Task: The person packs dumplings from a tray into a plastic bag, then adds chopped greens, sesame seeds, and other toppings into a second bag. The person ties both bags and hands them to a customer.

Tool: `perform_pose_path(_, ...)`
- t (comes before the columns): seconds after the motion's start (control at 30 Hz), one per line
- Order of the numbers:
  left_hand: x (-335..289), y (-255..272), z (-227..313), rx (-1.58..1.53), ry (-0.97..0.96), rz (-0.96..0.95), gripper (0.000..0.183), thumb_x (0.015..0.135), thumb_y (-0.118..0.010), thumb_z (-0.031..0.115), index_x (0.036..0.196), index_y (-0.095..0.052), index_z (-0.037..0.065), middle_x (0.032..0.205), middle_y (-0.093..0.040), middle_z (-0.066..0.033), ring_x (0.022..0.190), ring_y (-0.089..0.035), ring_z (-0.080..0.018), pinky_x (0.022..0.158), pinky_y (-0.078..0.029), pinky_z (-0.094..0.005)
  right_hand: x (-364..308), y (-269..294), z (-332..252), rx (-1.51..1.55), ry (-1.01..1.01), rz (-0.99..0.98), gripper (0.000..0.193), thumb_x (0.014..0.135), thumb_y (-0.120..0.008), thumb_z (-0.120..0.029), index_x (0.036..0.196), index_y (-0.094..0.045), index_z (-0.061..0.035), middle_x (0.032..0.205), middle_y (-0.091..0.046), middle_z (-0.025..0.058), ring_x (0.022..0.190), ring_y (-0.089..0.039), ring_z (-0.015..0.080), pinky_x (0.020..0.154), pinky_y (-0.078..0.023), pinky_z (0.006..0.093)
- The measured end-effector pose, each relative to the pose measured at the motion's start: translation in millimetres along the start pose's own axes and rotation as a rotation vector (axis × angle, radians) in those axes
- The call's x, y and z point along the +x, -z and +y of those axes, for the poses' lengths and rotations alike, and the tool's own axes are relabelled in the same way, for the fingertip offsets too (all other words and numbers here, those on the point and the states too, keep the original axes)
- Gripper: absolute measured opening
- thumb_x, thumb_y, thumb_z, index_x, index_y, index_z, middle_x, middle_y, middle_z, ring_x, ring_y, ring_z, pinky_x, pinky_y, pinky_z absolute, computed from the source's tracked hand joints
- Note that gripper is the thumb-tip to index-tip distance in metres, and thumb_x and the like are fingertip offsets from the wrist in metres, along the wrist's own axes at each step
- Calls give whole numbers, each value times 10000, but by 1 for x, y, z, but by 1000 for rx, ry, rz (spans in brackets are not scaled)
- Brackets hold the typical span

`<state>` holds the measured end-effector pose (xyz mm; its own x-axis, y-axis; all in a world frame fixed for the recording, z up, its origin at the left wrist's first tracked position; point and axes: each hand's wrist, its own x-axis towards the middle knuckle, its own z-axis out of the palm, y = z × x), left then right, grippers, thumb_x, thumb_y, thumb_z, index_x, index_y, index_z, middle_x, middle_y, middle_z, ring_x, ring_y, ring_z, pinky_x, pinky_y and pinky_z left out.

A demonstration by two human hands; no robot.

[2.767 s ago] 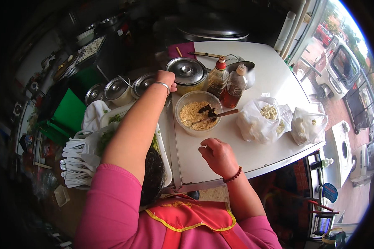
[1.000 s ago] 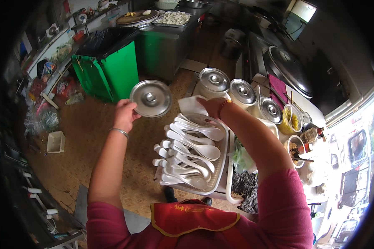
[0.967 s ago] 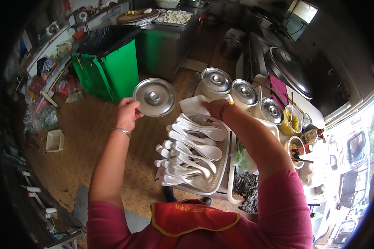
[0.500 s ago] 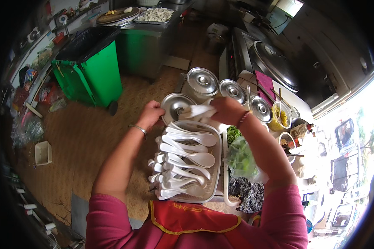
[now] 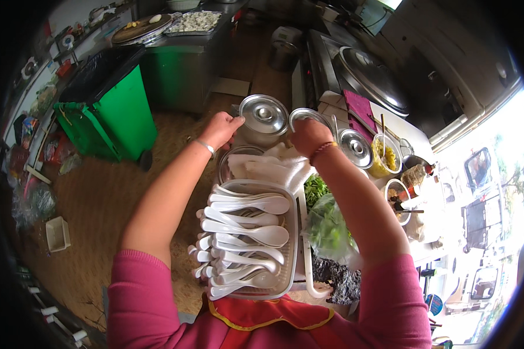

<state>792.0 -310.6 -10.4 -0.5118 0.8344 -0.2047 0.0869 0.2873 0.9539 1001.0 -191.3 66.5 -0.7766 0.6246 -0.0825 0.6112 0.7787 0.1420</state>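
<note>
My left hand [image 5: 220,130] is closed at the left rim of a round steel pot with a knobbed lid [image 5: 263,114]. On the other side of that pot is my right hand [image 5: 311,138], its fingers curled and partly hidden, in front of a second lidded pot [image 5: 301,114]. A crumpled white cloth [image 5: 268,167] lies below my hands, over part of a nearer steel pot [image 5: 225,165]. Closest to me, a translucent plastic basket [image 5: 291,264] holds many white soup spoons [image 5: 247,232], handles pointing left.
A third lidded pot [image 5: 355,149] stands right of my right hand, beside a yellow-filled container [image 5: 387,156] with a utensil. Bagged greens [image 5: 332,227] lie under my right forearm. A green wheeled bin [image 5: 119,116] stands at left, and a large lidded cooker [image 5: 372,78] at far right.
The cloth has gone from my right hand's grasp to lying spread over the near pot. Both hands have moved farther away, my left from the near pot to the far one. The whole view has shifted.
</note>
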Motion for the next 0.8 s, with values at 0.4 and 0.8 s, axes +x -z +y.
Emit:
perform_pose_path(0.4, -3, -2, 6, -429, -4, 159, 103, 872, -617, 147, 904, -569, 62, 807, -620, -57, 670, -644, -182, 539, -570, -320, -24, -9, -2, -85, -107, 545, 137, 854, -553, -142, 908, -644, -56, 913, -648, 147, 857, -667, 283, 683, -562, 391)
perform_pose_path(0.8, -52, 6, -17, -688, 23, -7, 232, 906, -628, 164, 1087, -517, 71, 1008, -624, -84, 870, -644, -228, 577, -595, -358, -25, -20, -50, 21, 749, 440, 176, 778, -633, -230, 901, -654, -106, 983, -596, 66, 964, -614, 243, 778, -551, 367)
